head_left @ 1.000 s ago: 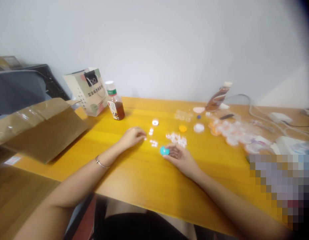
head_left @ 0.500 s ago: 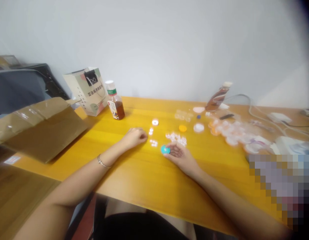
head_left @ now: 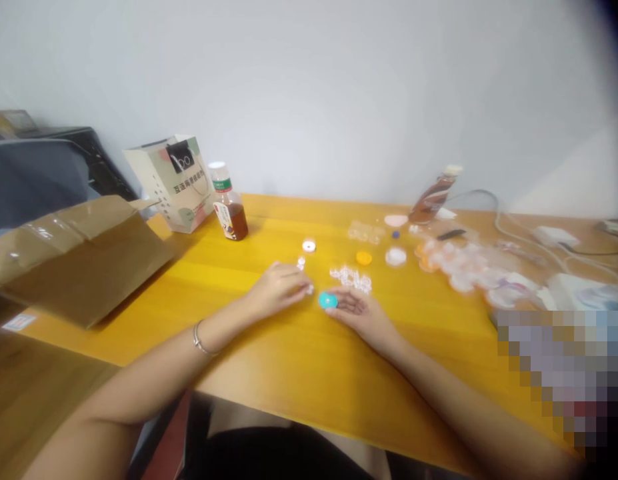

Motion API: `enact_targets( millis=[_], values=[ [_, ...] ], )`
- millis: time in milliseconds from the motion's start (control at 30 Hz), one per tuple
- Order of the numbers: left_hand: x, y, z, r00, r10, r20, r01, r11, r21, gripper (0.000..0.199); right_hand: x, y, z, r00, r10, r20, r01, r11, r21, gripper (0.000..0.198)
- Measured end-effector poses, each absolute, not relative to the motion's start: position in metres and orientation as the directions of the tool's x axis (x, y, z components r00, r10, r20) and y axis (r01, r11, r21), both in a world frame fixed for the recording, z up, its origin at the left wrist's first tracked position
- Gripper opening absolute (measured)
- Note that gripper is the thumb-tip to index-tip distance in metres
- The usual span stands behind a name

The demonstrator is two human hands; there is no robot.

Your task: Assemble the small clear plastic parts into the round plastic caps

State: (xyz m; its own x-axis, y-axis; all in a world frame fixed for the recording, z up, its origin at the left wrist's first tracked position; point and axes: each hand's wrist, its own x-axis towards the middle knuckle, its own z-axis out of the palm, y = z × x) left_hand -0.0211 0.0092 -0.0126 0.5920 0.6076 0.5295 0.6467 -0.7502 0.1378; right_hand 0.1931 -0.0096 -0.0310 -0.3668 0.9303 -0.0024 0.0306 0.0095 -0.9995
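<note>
My right hand holds a flat teal disc with a pale spot at its centre, thumb below and fingers curled behind. My left hand reaches across the table just left of it. Its fingertips are together at a small white piece on the tabletop; blur hides the piece's exact shape. Behind those fingers lie a couple more small white pieces and a round white reel-like disc with a dark middle. A cluster of small white bits lies beyond my right hand.
A yellow lid and a white round container stand farther back. Several clear tubs crowd the right side. Drink bottles stand left and right. A paper bag and an open cardboard box are at left.
My left hand has moved right and its fingers have stretched out over the small white pieces. My right hand keeps the teal disc in nearly the same place.
</note>
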Motion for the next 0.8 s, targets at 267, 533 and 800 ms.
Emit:
enact_targets(
  millis=[267,533,800],
  values=[
    [-0.006,-0.009,-0.018,0.706,0.438,0.557,0.535,-0.845,-0.012,0.014,0.194,-0.010,-0.031,-0.396,0.918,-0.022,0.016,-0.018,-1.000,0.033],
    [-0.002,-0.010,-0.016,0.746,0.404,0.529,0.527,-0.844,-0.098,0.016,0.193,-0.010,-0.036,-0.424,0.905,-0.006,-0.035,-0.023,-0.999,0.033],
    [-0.004,-0.012,-0.013,0.760,0.378,0.529,0.507,-0.854,-0.117,0.017,0.193,-0.010,-0.033,-0.434,0.901,0.000,-0.052,-0.025,-0.998,0.032]
  ],
)
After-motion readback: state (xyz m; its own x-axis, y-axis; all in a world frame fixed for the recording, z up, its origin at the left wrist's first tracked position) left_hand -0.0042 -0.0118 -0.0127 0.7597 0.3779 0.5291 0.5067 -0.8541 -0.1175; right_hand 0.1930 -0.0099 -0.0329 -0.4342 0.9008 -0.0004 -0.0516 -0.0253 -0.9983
